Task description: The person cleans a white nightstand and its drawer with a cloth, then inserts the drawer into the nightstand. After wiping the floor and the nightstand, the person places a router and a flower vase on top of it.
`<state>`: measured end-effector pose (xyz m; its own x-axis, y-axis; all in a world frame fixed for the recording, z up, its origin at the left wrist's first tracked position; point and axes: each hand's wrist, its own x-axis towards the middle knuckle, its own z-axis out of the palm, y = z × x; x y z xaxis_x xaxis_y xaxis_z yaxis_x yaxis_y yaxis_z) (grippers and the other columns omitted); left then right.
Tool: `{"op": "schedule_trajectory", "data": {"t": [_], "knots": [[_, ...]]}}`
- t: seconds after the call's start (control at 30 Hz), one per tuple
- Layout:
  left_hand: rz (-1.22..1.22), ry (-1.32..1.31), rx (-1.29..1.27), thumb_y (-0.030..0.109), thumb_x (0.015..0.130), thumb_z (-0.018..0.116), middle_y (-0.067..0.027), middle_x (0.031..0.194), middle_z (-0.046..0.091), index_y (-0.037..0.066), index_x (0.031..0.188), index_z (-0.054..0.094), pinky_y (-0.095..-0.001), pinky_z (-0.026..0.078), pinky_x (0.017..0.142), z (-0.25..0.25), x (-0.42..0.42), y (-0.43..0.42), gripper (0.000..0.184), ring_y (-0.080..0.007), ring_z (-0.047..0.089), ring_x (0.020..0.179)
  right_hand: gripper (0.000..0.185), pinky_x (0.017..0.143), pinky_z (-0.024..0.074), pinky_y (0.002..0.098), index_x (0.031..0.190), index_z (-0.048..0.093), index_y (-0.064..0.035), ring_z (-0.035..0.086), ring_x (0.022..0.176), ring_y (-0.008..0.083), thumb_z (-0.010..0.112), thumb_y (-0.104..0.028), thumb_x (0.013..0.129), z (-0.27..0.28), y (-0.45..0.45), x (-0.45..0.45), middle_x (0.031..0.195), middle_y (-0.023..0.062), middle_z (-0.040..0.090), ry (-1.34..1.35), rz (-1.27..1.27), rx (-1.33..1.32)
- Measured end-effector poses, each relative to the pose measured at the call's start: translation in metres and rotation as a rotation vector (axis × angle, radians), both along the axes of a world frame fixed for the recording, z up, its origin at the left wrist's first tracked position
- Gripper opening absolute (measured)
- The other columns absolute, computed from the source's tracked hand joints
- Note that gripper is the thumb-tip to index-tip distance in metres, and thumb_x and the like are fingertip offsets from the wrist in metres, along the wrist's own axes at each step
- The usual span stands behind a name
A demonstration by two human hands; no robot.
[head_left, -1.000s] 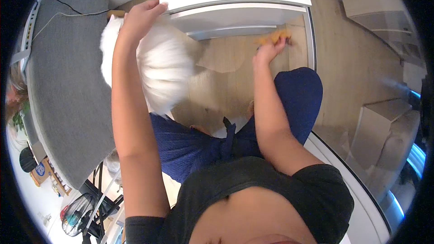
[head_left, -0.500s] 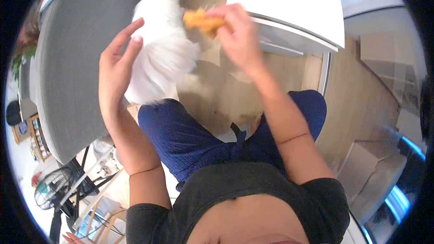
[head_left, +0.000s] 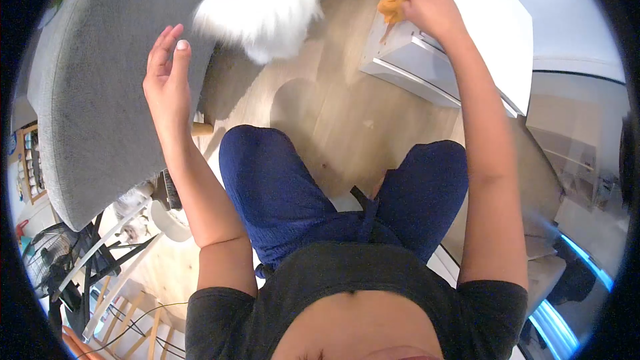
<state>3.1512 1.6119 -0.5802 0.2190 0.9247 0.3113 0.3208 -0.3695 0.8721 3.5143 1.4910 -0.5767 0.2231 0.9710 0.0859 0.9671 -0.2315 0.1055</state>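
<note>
Closest, at six o'clock, is the person's black top [head_left: 367, 267], and just above it the blue trousers [head_left: 273, 167] with knees spread over the wooden floor [head_left: 327, 113]. The left hand [head_left: 168, 87], at ten o'clock, is raised and empty, its fingers loosely curved and thumb apart; half a second ago it overlapped the white furry animal [head_left: 267, 10] in view, and a second ago it reached the cabinet's edge, but now a gap shows between it and the fur. The right hand [head_left: 430, 7], at one o'clock, pinches the crumpled orange cloth [head_left: 391, 8], which hangs against the view of the cabinet's side; whether it touches the surface I cannot tell. Half a second ago that cloth was at twelve, just beside the animal. The animal now lies farther off at eleven, its head cut from view. The white cabinet [head_left: 487, 40] has slid rightward in the view to two o'clock, showing more of its left side. At ten, the grey sofa [head_left: 120, 73] now shows a wooden leg [head_left: 202, 129] by the floor. Farther off, at eight, stands a black fan [head_left: 52, 250].
</note>
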Motion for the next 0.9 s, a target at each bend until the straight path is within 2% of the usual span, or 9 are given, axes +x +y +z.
{"op": "schedule_trajectory", "data": {"t": [0.1, 0.3, 0.4, 0.43, 0.47, 0.6, 0.7, 0.8, 0.9], "knots": [[0.021, 0.005, 0.002, 0.023, 0.086, 0.060, -0.0128, 0.129, 0.050, 0.008, 0.110, 0.064, -0.0376, 0.035, 0.100, -0.005, -0.007, 0.006, 0.028, -0.0244, 0.044, 0.122, 0.021, 0.078, 0.0473, 0.0380, 0.091, 0.062, -0.0095, 0.058, 0.088, 0.0268, 0.046, -0.015, 0.079, -0.001, 0.000, 0.001, 0.088, 0.0072, 0.060, -0.032, -0.013, -0.003], [0.137, 0.134, 0.597, 0.014, 0.084, 0.061, -0.0109, 0.120, 0.057, 0.008, 0.103, 0.067, -0.0355, 0.038, 0.096, 0.028, -0.053, 0.018, 0.021, -0.0225, 0.050, 0.114, 0.018, 0.078, 0.0467, 0.0379, 0.092, 0.060, -0.0092, 0.057, 0.088, 0.0273, 0.049, -0.015, 0.079, -0.006, -0.008, 0.000, 0.088, 0.0076, 0.058, -0.047, -0.025, -0.004], [0.147, 0.057, 0.469, 0.013, 0.084, 0.061, -0.0109, 0.118, 0.058, 0.007, 0.101, 0.067, -0.0342, 0.040, 0.094, 0.036, -0.074, 0.023, 0.019, -0.0228, 0.053, 0.111, 0.017, 0.077, 0.0462, 0.0395, 0.087, 0.061, -0.0083, 0.057, 0.087, 0.0290, 0.051, -0.021, 0.080, -0.007, -0.014, -0.002, 0.086, 0.0108, 0.058, -0.046, -0.059, 0.010], [0.139, 0.234, 0.630, 0.012, 0.084, 0.060, -0.0114, 0.115, 0.060, 0.005, 0.101, 0.067, -0.0330, 0.041, 0.093, 0.035, -0.082, 0.031, 0.019, -0.0229, 0.056, 0.108, 0.017, 0.077, 0.0464, 0.0395, 0.087, 0.060, -0.0080, 0.057, 0.087, 0.0288, 0.051, -0.019, 0.080, -0.008, -0.016, -0.003, 0.086, 0.0107, 0.058, -0.068, -0.066, -0.002], [0.140, 0.221, 0.641, 0.012, 0.084, 0.060, -0.0114, 0.115, 0.060, 0.005, 0.101, 0.067, -0.0330, 0.041, 0.093, 0.036, -0.085, 0.035, 0.019, -0.0229, 0.056, 0.108, 0.016, 0.077, 0.0466, 0.0396, 0.088, 0.060, -0.0077, 0.057, 0.087, 0.0285, 0.050, -0.018, 0.080, -0.008, -0.018, -0.003, 0.085, 0.0107, 0.057, -0.094, -0.076, -0.008], [0.099, 0.188, 0.492, 0.011, 0.087, 0.056, -0.0134, 0.117, 0.060, 0.002, 0.106, 0.065, -0.0329, 0.037, 0.098, 0.039, -0.090, 0.037, 0.023, -0.0225, 0.054, 0.112, 0.016, 0.076, 0.0477, 0.0408, 0.088, 0.059, -0.0072, 0.057, 0.085, 0.0290, 0.052, -0.017, 0.078, -0.018, -0.028, 0.002, 0.084, 0.0109, 0.057, -0.140, -0.086, -0.025], [0.092, 0.245, 0.415, 0.013, 0.087, 0.056, -0.0142, 0.119, 0.059, -0.001, 0.108, 0.064, -0.0346, 0.035, 0.100, 0.034, -0.086, 0.038, 0.027, -0.0241, 0.053, 0.114, 0.015, 0.074, 0.0491, 0.0412, 0.088, 0.060, -0.0076, 0.059, 0.083, 0.0297, 0.053, -0.016, 0.078, -0.022, -0.019, 0.000, 0.086, 0.0110, 0.058, -0.187, -0.240, -0.162], [0.137, 0.200, 0.437, 0.013, 0.083, 0.060, -0.0133, 0.116, 0.061, 0.002, 0.104, 0.066, -0.0344, 0.037, 0.098, 0.031, -0.080, 0.040, 0.025, -0.0237, 0.055, 0.111, 0.015, 0.074, 0.0499, 0.0403, 0.090, 0.062, -0.0096, 0.061, 0.082, 0.0302, 0.054, -0.016, 0.078, -0.032, 0.002, -0.010, 0.091, 0.0116, 0.060, -0.187, -0.418, -0.227], [0.165, 0.200, 0.392, 0.015, 0.084, 0.058, -0.0140, 0.115, 0.061, 0.000, 0.106, 0.065, -0.0349, 0.036, 0.099, 0.031, -0.074, 0.042, 0.028, -0.0241, 0.054, 0.112, 0.019, 0.077, 0.0492, 0.0405, 0.094, 0.064, -0.0122, 0.062, 0.088, 0.0305, 0.054, -0.018, 0.079, -0.061, 0.026, -0.007, 0.098, 0.0124, 0.062, 0.040, -0.399, -0.206]]}}
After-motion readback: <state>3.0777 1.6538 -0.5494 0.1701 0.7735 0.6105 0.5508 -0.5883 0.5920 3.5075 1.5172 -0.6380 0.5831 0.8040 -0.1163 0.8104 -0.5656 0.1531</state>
